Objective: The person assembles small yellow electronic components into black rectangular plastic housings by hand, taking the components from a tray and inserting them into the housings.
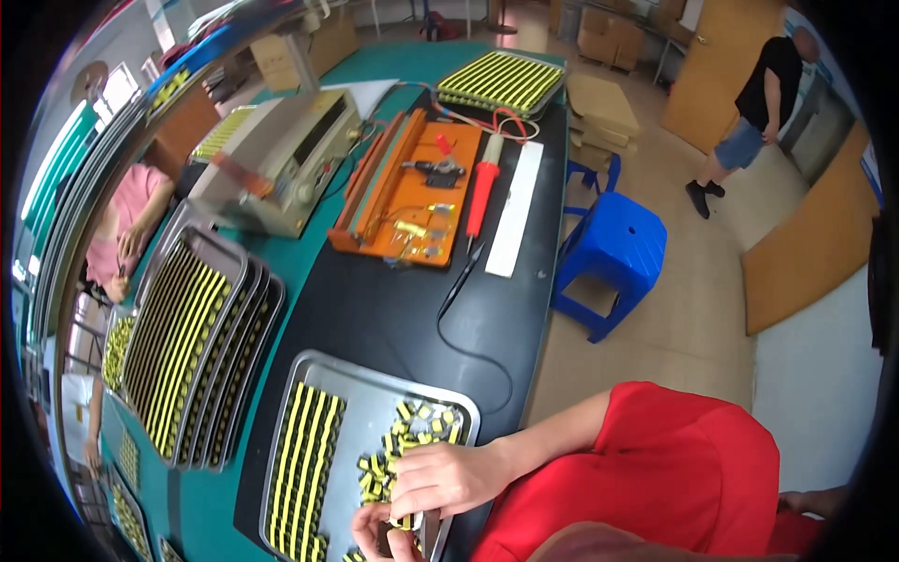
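Observation:
A metal tray (361,375) lies in front of me. Its left part carries straight rows of small black-and-yellow blocks (304,459), while loose ones (379,468) lie jumbled on the right. My right hand (449,480) reaches over the tray's near right side, fingers bent down and closed; what they hold is hidden. Just below it, my left hand (379,532) has curled fingers pinched close to the right fingertips, partly cut off by the lower edge. A narrow grey strip (430,534), its kind unclear, shows beneath the right hand.
Stacked trays of blocks (187,347) stand left. Beyond are a bench instrument (281,164), an orange fixture (403,197), a red-handled probe (484,183) with a cable, a white strip (515,211) and another filled tray (501,82). A blue stool (618,244) and a standing person (763,103) are right.

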`<state>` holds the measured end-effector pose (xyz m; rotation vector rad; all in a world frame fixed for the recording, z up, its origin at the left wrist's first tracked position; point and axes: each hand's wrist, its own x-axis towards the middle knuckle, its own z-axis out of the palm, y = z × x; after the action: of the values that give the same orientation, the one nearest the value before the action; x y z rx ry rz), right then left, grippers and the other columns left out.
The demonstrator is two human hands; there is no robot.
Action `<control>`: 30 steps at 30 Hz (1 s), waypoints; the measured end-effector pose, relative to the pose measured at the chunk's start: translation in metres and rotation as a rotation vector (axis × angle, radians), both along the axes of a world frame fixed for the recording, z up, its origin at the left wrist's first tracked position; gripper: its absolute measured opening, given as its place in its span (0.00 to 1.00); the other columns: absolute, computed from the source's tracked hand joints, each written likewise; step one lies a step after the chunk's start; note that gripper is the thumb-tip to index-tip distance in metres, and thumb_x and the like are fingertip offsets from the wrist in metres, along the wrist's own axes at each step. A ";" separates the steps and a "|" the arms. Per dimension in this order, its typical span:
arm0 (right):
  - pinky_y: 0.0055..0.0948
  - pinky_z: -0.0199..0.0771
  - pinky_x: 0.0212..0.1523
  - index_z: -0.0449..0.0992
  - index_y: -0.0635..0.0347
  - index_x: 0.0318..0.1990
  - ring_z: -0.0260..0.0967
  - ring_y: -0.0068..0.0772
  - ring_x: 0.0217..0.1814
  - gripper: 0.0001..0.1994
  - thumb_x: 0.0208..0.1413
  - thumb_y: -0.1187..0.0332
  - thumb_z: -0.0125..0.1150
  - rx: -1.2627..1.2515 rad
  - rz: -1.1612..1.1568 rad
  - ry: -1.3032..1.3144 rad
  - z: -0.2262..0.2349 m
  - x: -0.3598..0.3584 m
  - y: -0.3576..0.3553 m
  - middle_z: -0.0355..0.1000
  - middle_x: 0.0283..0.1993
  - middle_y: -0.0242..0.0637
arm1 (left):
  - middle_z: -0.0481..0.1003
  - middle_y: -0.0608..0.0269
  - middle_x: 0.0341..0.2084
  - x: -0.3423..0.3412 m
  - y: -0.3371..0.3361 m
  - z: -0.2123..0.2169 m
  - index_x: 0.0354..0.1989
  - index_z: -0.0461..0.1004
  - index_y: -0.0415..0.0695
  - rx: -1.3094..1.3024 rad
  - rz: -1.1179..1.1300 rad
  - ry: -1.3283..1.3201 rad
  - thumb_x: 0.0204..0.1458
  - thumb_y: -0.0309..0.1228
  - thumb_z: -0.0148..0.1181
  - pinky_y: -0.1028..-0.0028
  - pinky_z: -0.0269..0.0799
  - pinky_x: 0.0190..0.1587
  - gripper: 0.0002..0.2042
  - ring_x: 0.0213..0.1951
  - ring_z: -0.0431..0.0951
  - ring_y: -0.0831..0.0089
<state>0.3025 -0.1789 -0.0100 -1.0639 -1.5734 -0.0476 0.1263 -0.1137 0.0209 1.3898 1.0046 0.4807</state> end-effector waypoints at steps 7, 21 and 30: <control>0.34 0.63 0.35 0.73 0.62 0.44 0.61 0.37 0.34 0.20 0.39 0.73 0.66 0.015 -0.084 -0.058 0.000 0.028 -0.020 0.66 0.32 0.33 | 0.69 0.60 0.39 -0.011 0.027 -0.060 0.52 0.65 0.41 -0.082 -0.281 -0.099 0.60 0.46 0.51 0.76 0.60 0.40 0.21 0.36 0.66 0.77; 0.36 0.62 0.36 0.70 0.66 0.41 0.59 0.41 0.35 0.14 0.54 0.64 0.53 0.062 -0.123 -0.012 0.016 0.031 -0.052 0.61 0.31 0.39 | 0.68 0.57 0.49 -0.011 0.046 -0.095 0.56 0.63 0.41 -0.259 -0.420 -0.300 0.59 0.39 0.55 0.67 0.62 0.55 0.21 0.50 0.67 0.69; 0.38 0.62 0.36 0.70 0.67 0.43 0.60 0.40 0.35 0.16 0.55 0.62 0.51 0.053 -0.138 -0.060 0.011 0.021 -0.046 0.61 0.31 0.39 | 0.69 0.58 0.47 -0.029 0.080 -0.126 0.51 0.67 0.40 -0.089 -0.513 -0.226 0.57 0.33 0.54 0.70 0.65 0.51 0.16 0.46 0.69 0.71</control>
<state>0.3230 -0.2245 0.0012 -1.1372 -1.5418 -0.2152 0.0973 -0.0341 -0.1054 1.4132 0.4545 0.1986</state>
